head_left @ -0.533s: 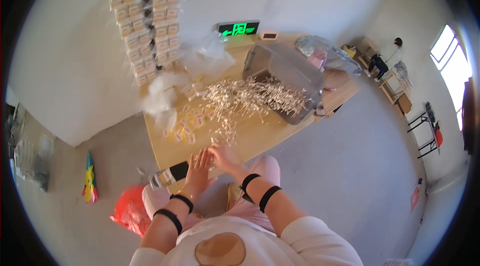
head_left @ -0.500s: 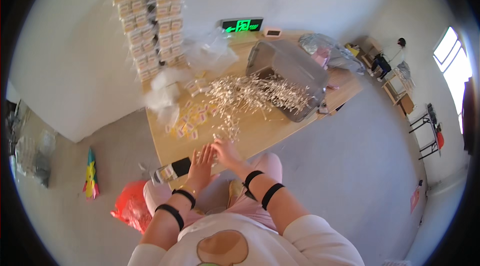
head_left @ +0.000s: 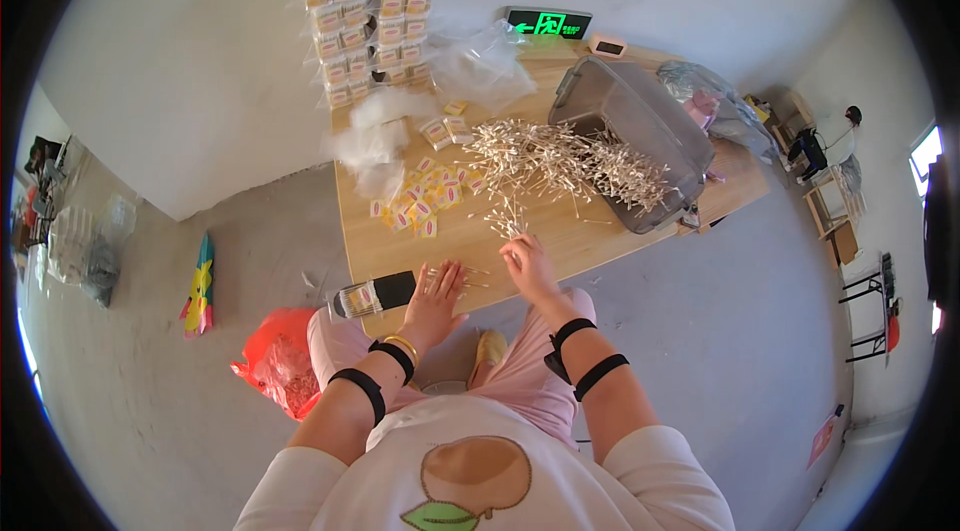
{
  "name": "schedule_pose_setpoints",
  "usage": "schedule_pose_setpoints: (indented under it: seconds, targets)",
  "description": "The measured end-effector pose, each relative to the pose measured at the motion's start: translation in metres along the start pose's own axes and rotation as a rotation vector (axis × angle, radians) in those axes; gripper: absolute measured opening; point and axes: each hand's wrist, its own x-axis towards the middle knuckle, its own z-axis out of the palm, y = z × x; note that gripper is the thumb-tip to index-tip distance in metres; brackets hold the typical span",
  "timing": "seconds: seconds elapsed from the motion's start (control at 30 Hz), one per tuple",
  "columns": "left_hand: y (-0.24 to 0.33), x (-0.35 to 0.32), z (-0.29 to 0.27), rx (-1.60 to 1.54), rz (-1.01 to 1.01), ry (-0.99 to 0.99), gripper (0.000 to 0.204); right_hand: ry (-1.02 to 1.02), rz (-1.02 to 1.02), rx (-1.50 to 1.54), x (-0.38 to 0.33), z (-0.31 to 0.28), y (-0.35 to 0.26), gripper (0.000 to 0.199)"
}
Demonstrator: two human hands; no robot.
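Note:
My left hand (head_left: 436,301) lies flat near the table's front edge, fingers stretched out, with a few cotton swabs (head_left: 476,278) beside and partly under it. My right hand (head_left: 529,267) is at the near end of the loose swabs, its fingers pinched at a small clump of cotton swabs (head_left: 507,221). The fingertips partly hide what they grip. Behind it spreads a large heap of white-tipped swabs (head_left: 545,159), reaching into a tipped grey plastic bin (head_left: 640,121). Left of my left hand lies a clear pack of swabs (head_left: 359,300) beside a black pad (head_left: 394,288).
Small yellow-and-white cards (head_left: 425,196) are scattered on the wooden table (head_left: 385,253). Clear plastic bags (head_left: 378,139) lie behind them. Packed swab bags form tall stacks (head_left: 400,11) against the wall. A red bag (head_left: 280,361) stands on the floor at left. Another person (head_left: 840,136) is far right.
My right hand has moved right and away from my left hand, to the loose swabs. My left hand stays flat on the table. The whole view has shifted.

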Motion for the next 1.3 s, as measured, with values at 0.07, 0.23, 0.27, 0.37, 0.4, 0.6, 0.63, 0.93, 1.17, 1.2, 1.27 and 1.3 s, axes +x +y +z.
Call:
schedule_pose_setpoints:
  seconds: [0.07, 0.23, 0.27, 0.37, 0.4, 0.6, 0.63, 0.93, 1.17, 1.2, 1.27, 1.3]
  targets:
    - [0.001, -0.001, -0.001, 0.024, 0.003, 0.031, 0.095, 0.081, 0.043, -0.112, -0.001, -0.005, 0.005, 0.008]
    - [-0.004, -0.001, -0.003, 0.005, 0.0, 0.041, 0.094, 0.114, 0.151, -0.359, -0.014, 0.006, 0.013, 0.012]
    - [-0.005, -0.001, 0.0, 0.011, 0.003, 0.049, 0.094, 0.123, 0.169, -0.405, -0.014, 0.011, 0.012, 0.013]
    - [-0.005, 0.001, 0.003, -0.039, 0.004, 0.049, 0.093, 0.09, 0.152, -0.341, -0.01, 0.028, 0.012, 0.014]
    - [-0.005, 0.003, 0.003, -0.044, 0.003, 0.045, 0.093, 0.072, 0.151, -0.35, -0.01, 0.031, 0.014, 0.014]
    - [-0.005, -0.005, 0.009, -0.048, -0.017, 0.11, 0.094, 0.092, 0.213, -0.473, 0.006, 0.024, -0.008, 0.018]
    - [-0.004, -0.005, 0.01, -0.05, -0.016, 0.129, 0.094, 0.101, 0.223, -0.498, 0.008, 0.021, -0.007, 0.019]
    - [-0.001, -0.003, 0.01, -0.025, -0.016, 0.134, 0.092, 0.097, 0.204, -0.576, 0.017, 0.025, 0.012, 0.01]
    - [0.002, -0.002, 0.01, -0.004, -0.028, 0.084, 0.09, 0.091, 0.177, -0.564, 0.026, 0.024, 0.017, 0.005]
    - [0.003, -0.002, 0.009, -0.001, -0.026, 0.084, 0.09, 0.083, 0.181, -0.565, 0.028, 0.024, 0.017, 0.005]
    - [0.002, -0.002, 0.008, 0.008, -0.024, 0.085, 0.09, 0.068, 0.189, -0.562, 0.034, 0.028, 0.015, 0.004]
    - [0.002, -0.002, 0.007, 0.009, -0.032, 0.064, 0.09, 0.059, 0.166, -0.549, 0.036, 0.032, 0.013, 0.005]
